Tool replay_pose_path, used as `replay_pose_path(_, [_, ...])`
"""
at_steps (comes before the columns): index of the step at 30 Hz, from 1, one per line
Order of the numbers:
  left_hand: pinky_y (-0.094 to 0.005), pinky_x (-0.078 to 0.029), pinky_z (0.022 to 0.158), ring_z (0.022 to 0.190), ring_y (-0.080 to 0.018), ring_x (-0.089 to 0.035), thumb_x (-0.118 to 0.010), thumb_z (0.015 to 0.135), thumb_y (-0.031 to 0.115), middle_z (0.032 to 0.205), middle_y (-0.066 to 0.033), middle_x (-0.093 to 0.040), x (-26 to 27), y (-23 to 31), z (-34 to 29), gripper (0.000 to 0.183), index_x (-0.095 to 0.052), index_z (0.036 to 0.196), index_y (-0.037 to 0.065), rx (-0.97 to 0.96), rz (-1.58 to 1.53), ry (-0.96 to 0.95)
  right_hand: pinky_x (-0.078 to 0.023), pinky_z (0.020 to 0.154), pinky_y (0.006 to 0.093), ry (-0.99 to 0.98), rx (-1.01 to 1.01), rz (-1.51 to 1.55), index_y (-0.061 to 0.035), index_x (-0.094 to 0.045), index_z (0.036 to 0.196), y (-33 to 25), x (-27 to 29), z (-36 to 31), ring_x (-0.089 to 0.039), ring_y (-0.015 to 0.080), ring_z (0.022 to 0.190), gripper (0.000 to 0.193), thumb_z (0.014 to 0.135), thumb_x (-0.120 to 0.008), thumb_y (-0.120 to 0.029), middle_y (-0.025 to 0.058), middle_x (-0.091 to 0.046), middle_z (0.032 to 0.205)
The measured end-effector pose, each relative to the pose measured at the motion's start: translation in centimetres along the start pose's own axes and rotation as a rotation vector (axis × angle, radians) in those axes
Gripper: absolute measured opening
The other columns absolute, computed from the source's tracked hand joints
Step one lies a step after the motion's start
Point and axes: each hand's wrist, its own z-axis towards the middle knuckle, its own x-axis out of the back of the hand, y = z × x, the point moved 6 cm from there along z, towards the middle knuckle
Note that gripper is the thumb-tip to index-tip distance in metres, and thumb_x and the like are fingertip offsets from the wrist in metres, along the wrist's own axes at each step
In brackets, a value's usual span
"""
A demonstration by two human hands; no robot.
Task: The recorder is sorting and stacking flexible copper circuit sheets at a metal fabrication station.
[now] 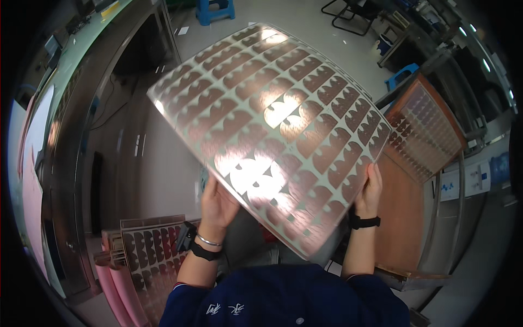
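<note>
Pale floor [291,16] spreads beyond the tilted patterned sheet [278,133] — right hand [370,191] gripping one edge, left hand [219,204] at another, its closure hidden. Steadying seems the step; moving calls for even support.

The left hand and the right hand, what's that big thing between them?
A big shiny patterned sheet spans between the left hand and right hand, seen in the head view.
</note>
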Motion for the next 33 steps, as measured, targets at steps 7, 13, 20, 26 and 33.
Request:
replay_pose_path(7, [-0.0363,-0.047,0.090,0.113,-0.0227,-0.051,-0.048,0.094,0.025,0.127,-0.0128,-0.047,2.3,-3.3,-1.2,0.048,-0.032,0.133,0.001,0.095,0.306,0.110,-0.047,0.092,0.0339,-0.068,-0.233,-0.079,0.0007,-0.034,0.132,3.9,-1.8,-3.8,-0.053,0.0197,0.108,0.044,0.092,-0.050,-0.008,0.0103,-0.053,0.117])
replay_pose_path(13, [-0.0347,-0.047,0.090,0.112,-0.0226,-0.052,-0.048,0.094,0.018,0.125,-0.0142,-0.049,4.0,-1.8,-1.2,0.044,-0.035,0.131,-0.001,0.115,0.331,0.156,-0.045,0.095,0.0337,0.257,-0.181,0.111,0.0022,-0.038,0.131,1.2,5.7,-2.0,-0.052,0.0232,0.111,0.041,0.093,-0.046,-0.012,0.0145,-0.051,0.120])
replay_pose_path(20, [-0.0320,-0.044,0.094,0.113,-0.0185,-0.052,-0.040,0.097,0.020,0.126,-0.0124,-0.050,4.9,1.9,-1.7,0.040,-0.037,0.132,0.000,0.002,0.350,0.199,-0.043,0.095,0.0338,0.265,-0.080,-0.284,0.0014,-0.032,0.136,-1.6,6.0,-1.1,-0.051,0.0254,0.111,0.044,0.095,-0.040,-0.013,0.0206,-0.042,0.132])
replay_pose_path(26, [-0.0300,-0.052,0.083,0.098,-0.0173,-0.060,-0.038,0.098,0.022,0.113,-0.0117,-0.058,5.1,2.9,-1.5,0.033,-0.046,0.122,0.000,-0.030,0.391,0.302,-0.046,0.077,0.0223,0.186,-0.115,-0.639,-0.0006,-0.041,0.131,-1.3,5.6,-0.8,-0.056,0.0126,0.093,0.038,0.095,-0.045,-0.012,0.0142,-0.055,0.118])
replay_pose_path(33, [-0.0296,-0.053,0.079,0.093,-0.0168,-0.062,-0.039,0.098,0.022,0.107,-0.0115,-0.060,5.3,3.1,-1.4,0.031,-0.049,0.117,0.000,-0.034,0.425,0.361,-0.046,0.075,0.0210,0.145,-0.071,-0.834,-0.0009,-0.053,0.120,-0.4,6.0,-0.3,-0.056,0.0084,0.085,0.028,0.095,-0.048,-0.014,0.0075,-0.061,0.102])
